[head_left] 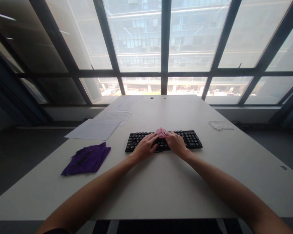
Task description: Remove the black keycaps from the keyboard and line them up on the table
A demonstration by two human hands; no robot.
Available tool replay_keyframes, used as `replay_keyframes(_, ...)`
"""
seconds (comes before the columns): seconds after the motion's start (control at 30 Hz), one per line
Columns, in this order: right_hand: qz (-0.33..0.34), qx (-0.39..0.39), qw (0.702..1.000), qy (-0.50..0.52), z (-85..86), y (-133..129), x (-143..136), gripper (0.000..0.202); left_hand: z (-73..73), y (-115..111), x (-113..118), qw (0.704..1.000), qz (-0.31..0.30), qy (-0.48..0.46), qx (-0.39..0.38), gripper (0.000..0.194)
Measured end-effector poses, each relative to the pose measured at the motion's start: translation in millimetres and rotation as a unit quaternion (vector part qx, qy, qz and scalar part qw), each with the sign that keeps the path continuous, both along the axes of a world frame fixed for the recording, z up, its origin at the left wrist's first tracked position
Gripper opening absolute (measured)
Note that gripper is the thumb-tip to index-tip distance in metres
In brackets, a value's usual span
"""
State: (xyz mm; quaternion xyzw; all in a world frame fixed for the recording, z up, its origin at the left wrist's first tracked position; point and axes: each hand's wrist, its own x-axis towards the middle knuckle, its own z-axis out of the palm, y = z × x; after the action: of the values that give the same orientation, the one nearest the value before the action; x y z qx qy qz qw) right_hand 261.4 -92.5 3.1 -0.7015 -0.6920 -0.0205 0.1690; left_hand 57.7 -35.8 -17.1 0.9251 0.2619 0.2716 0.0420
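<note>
A black keyboard (192,139) lies across the middle of the white table. On top of its centre is a round pink piece with concentric rings (161,132). My left hand (146,145) rests over the keys with its fingers stretched toward the pink piece, the fingertips at its left edge and the thumb apart. From the right, my right hand (176,142) touches the piece's edge, its fingers bent and closed on that edge. The keys under both hands are hidden.
A folded purple cloth (94,161) with a small dark item (85,156) lies at the left on the table (161,195). Sheets of paper (95,128) are behind it. A clear plastic piece (221,125) lies at the right. Windows stand beyond.
</note>
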Motion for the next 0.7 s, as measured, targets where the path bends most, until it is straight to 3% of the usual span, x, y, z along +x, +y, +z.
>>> replay_keyframes(0.47,0.004,0.002,1.000,0.013,-0.3,0.0,0.4,0.037,0.2,-0.6,-1.0,1.000,0.001,0.016,0.027,0.054)
replay_keyframes(0.7,0.016,0.046,0.998,0.035,-0.6,-0.8,6.7,0.038,3.0,-1.7,-1.9,0.997,-0.005,0.029,0.066,0.053)
